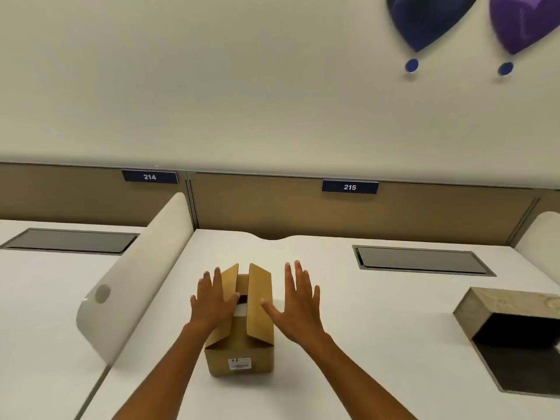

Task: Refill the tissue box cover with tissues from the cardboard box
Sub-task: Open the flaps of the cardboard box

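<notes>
A small brown cardboard box [241, 356] stands on the white desk [378, 328] in front of me, its two long top flaps raised and a narrow gap between them. Something white shows in the gap. My left hand [212, 301] lies flat against the left flap, fingers spread. My right hand [298, 301] is spread just right of the box, its thumb touching the right flap. The tissue box cover [503, 307], grey-brown with a dark hollow inside, lies on its side at the desk's right edge.
A rounded white divider [142, 274] borders the desk on the left, with another desk beyond it. A dark recessed panel [421, 260] is set into the desk at the back right. A tan partition with labels 214 and 215 closes the back.
</notes>
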{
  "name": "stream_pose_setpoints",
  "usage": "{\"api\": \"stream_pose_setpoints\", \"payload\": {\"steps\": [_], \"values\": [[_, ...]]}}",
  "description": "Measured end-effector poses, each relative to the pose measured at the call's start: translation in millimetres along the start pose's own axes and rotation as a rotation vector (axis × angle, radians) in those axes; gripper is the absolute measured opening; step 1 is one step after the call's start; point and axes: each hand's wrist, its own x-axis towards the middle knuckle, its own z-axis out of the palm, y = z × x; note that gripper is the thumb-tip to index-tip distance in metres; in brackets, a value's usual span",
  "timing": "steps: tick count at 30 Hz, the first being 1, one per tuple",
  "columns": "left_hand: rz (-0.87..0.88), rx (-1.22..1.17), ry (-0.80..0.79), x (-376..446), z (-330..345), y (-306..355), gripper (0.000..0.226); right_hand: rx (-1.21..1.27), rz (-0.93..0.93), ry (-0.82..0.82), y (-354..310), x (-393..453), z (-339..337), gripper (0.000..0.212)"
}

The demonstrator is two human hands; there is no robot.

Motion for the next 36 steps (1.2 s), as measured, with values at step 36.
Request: {"api": "stream_pose_setpoints", "payload": {"steps": [36], "values": [[0.420, 0.391, -0.102, -4, -25, -32, 0.015, 0.027, -0.273, -0.328, 5, 23, 20, 0.036]]}}
